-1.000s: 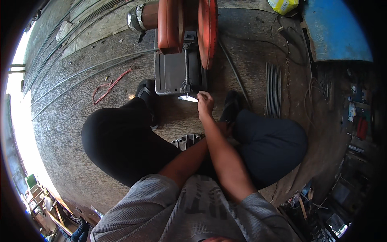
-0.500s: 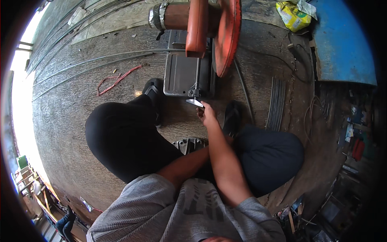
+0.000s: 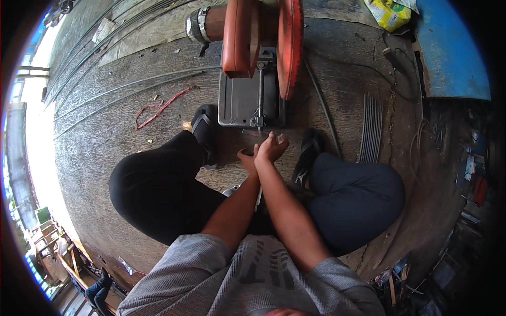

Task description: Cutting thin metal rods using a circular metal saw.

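My right hand (image 3: pixel 271 148) is in front of the machine's base, fingers curled; what they hold, if anything, is hidden. Close against its wrist is my left hand (image 3: pixel 249 159), thumb and one finger apart, the rest covered. Just beyond both stands an orange cut-off saw (image 3: pixel 240 45) with a round orange blade guard (image 3: pixel 289 50). Its dark metal base (image 3: pixel 240 100) carries a clamp screw (image 3: pixel 260 97) that ends near my fingertips. Between my forearms a thin pale strip (image 3: pixel 258 199) shows, and a grey metal part (image 3: pixel 230 190) is partly hidden behind my left forearm.
Long metal rods (image 3: pixel 137 79) run in from the left toward the saw. A loop of red cord (image 3: pixel 158 109) lies on the board floor. Right of my foot is a row of thin bars (image 3: pixel 371 129). A blue sheet (image 3: pixel 453 52) and a yellow bag (image 3: pixel 389 15) are at the far right.
My right hand has drawn back slightly from the clamp screw, and the shiny flat metal piece by it is out of sight. My left hand has come forward from under my right arm.
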{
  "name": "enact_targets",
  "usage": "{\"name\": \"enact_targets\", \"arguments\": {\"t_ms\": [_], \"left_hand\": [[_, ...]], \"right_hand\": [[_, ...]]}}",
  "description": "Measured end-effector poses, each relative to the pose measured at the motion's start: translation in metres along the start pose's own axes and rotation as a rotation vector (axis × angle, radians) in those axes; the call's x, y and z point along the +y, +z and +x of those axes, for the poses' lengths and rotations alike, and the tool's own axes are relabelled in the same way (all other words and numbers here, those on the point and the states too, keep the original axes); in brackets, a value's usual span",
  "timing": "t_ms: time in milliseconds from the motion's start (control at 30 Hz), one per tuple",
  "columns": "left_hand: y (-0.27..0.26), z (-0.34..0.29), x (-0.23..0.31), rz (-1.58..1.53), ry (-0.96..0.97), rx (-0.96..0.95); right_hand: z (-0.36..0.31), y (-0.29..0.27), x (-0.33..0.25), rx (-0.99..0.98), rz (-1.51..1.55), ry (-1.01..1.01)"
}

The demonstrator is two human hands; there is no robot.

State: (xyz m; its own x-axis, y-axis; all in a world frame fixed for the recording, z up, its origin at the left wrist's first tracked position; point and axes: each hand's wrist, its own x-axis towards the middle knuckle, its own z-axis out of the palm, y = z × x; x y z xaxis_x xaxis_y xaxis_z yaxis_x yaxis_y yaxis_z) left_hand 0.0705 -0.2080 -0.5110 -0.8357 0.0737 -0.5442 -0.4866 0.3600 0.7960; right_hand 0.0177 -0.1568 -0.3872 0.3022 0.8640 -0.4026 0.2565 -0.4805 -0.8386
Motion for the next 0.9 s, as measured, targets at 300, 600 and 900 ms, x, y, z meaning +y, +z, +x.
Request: {"name": "enact_targets", "arguments": {"t_ms": [300,600,900], "left_hand": [[-0.017,-0.026,0.095,-0.048,-0.129,0.356],[-0.011,-0.029,0.100,0.146,0.013,0.279],[-0.009,-0.024,0.085,-0.328,-0.332,0.285]], "right_hand": [[0.060,-0.031,0.041,-0.034,0.661,0.890],[0.052,-0.015,0.017,-0.237,0.122,0.588],[0.047,-0.014,0.008,-0.085,0.271,0.575]]}}
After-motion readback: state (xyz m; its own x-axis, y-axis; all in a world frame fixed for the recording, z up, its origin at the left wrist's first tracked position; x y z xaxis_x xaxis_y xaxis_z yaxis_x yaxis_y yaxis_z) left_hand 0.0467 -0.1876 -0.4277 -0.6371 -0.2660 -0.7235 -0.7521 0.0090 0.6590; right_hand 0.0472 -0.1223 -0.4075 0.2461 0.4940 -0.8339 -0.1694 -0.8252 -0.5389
